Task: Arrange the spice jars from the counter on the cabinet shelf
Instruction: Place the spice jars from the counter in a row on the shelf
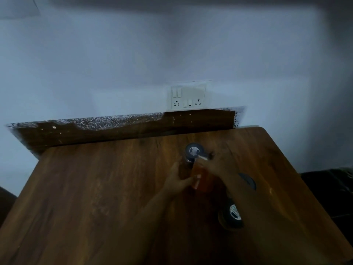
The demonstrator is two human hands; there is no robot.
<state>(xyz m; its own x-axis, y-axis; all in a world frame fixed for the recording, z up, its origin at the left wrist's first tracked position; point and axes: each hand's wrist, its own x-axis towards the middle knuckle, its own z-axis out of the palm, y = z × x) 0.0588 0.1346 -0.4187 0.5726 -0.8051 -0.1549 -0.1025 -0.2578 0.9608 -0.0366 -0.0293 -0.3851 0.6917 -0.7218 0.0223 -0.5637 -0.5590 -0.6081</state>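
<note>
An orange-filled spice jar (202, 181) stands on the wooden counter (95, 188), right of the middle. My right hand (217, 165) grips it from above, fingers at its lid. Just left of it is a dark jar with a black lid (193, 151). My left hand (176, 179) wraps around that jar's body, and its thumb reaches across to the orange jar. Two more black-lidded jars stand nearer to me on the right. One (249, 181) is half hidden behind my right forearm, the other (234, 213) shows a white label on its lid. No cabinet shelf is in view.
A dark speckled ledge (114, 129) runs along the back of the counter, under a white wall. A switch and socket plate (188, 97) sits on the wall above it. Dark furniture (332, 188) lies beyond the counter's right edge. The picture is dim and blurred.
</note>
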